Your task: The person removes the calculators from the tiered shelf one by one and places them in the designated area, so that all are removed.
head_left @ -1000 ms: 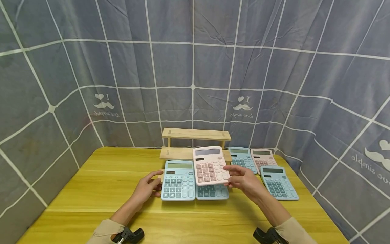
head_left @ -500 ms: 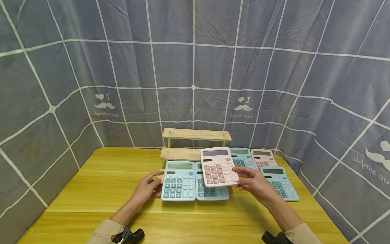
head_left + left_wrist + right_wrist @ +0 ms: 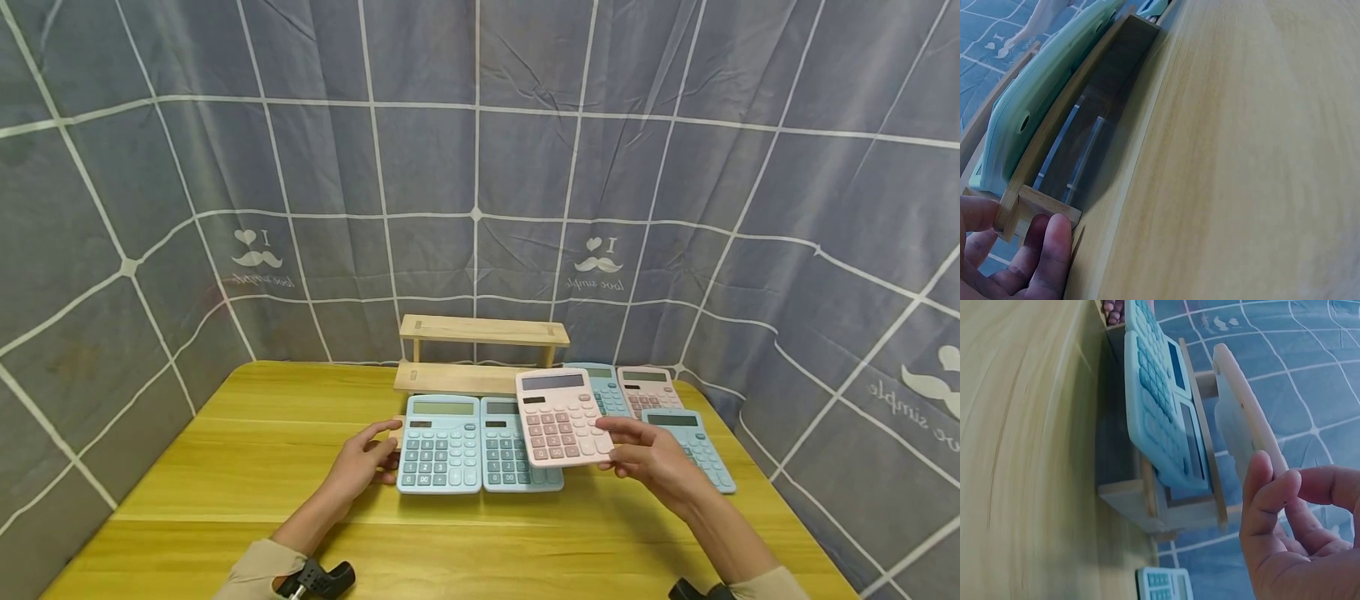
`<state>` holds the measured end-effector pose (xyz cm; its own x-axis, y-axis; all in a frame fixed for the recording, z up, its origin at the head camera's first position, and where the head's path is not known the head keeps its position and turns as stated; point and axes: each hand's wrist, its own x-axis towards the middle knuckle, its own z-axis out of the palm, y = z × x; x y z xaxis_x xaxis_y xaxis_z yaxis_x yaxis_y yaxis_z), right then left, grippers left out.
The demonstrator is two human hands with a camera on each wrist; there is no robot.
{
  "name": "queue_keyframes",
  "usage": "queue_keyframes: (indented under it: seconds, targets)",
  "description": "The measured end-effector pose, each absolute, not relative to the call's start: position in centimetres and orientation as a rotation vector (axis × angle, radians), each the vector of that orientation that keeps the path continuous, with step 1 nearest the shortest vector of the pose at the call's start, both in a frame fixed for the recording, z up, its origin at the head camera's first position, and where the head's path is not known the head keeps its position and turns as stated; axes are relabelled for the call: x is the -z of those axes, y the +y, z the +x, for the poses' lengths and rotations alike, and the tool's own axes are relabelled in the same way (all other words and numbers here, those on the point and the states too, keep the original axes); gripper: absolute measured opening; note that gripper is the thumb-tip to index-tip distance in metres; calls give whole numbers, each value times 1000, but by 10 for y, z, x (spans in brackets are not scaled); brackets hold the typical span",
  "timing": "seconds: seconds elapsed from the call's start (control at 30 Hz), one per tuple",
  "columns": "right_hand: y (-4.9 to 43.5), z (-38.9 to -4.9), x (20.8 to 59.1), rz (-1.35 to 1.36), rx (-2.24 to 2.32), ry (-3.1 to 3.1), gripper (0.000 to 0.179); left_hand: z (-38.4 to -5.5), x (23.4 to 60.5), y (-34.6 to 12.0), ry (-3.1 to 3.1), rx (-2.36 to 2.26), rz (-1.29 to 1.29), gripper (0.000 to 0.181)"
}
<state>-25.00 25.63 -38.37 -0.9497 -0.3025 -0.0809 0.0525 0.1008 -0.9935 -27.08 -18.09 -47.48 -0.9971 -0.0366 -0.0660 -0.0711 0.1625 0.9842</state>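
My right hand [image 3: 648,454] pinches the lower right edge of a pink calculator [image 3: 558,417], raised and tilted. In the right wrist view the calculator shows edge-on, apart from the rack. Two light blue calculators lean side by side on the front tier of a wooden rack [image 3: 483,331]: the left one [image 3: 438,442] fully visible, the right one [image 3: 502,450] partly covered by the pink calculator in the head view. At the rack's left end, my left hand [image 3: 363,462] grips the corner; the left wrist view shows fingers [image 3: 1054,250] on both sides of its wooden end piece [image 3: 1047,203].
Right of the rack, a blue calculator [image 3: 613,393] and a pink calculator [image 3: 651,390] lie at the back of the yellow wooden table [image 3: 225,467]. Another blue calculator [image 3: 708,462] lies in front of them, partly behind my right hand. A grey-blue checked curtain [image 3: 525,167] surrounds the table.
My right hand has moved to the right and slightly toward me with the pink calculator, uncovering more of the right blue calculator on the rack. The left hand has stayed in place.
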Motion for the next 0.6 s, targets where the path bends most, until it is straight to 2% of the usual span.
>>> queue_keyframes:
  seconds: [0.6]
  targets:
    - [295, -241, 388, -212, 1991, 2068, 53, -271, 475, -181, 2374, -2014, -113, 40]
